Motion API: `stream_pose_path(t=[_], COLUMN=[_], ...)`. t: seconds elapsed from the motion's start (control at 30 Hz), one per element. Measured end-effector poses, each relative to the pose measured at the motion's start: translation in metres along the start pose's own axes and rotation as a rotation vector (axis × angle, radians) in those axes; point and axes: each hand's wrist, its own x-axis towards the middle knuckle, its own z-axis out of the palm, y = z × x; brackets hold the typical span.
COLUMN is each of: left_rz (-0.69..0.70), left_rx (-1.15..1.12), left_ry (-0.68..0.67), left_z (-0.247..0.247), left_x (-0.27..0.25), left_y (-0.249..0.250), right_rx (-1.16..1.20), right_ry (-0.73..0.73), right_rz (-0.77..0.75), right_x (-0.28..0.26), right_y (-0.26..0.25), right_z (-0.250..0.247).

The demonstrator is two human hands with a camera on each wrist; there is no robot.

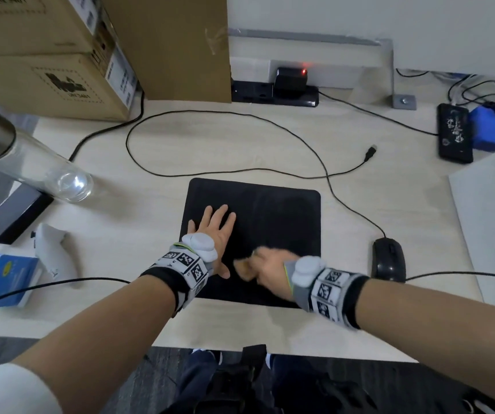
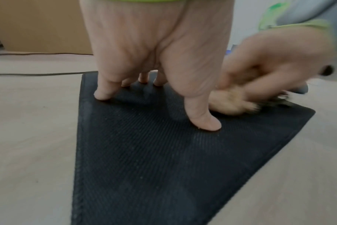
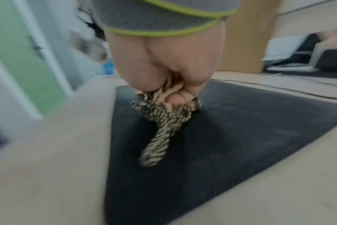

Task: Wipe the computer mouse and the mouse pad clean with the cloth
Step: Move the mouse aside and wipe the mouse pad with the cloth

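Note:
A black mouse pad [image 1: 273, 213] lies on the light wooden desk [image 1: 240, 144]. My left hand [image 1: 213, 228] presses flat on the pad's left half, fingers spread; its fingertips [image 2: 208, 123] bear on the pad [image 2: 144, 167]. My right hand [image 1: 267, 267] grips a bunched tan cloth [image 1: 244, 268] with a striped black-and-cream part [image 3: 160, 137], rubbing it on the pad [image 3: 240, 129] near its front edge. It looks blurred, as does the cloth [image 2: 233, 103]. The black wired mouse [image 1: 388, 259] sits on the desk just right of the pad, untouched.
The mouse cable [image 1: 270, 171] loops across the desk behind the pad. A glass bottle [image 1: 31, 156] and cardboard boxes [image 1: 61, 55] stand at left, a blue box [image 1: 1, 279] and white controller [image 1: 52, 249] front left, a power strip [image 1: 273, 91] behind, a black device [image 1: 453, 132] at right.

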Motion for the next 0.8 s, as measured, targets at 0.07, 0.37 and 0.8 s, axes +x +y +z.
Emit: stream_pose_path(t=[0.07, 0.37, 0.8], left_rz=[-0.012, 0.015, 0.0], left_rx=[0.023, 0.02, -0.016], left_ry=[-0.01, -0.014, -0.094], left_z=[-0.005, -0.007, -0.002], left_x=[0.0, -0.001, 0.004], left_y=[0.002, 0.012, 0.01], right_rx=[-0.07, 0.049, 0.026], right_ry=[-0.148, 0.29, -0.112], right_rz=[0.005, 0.457, 0.001], right_x=[-0.007, 0.065, -0.012], right_y=[-0.004, 0.059, -0.006], right_z=[-0.013, -0.108, -0.017])
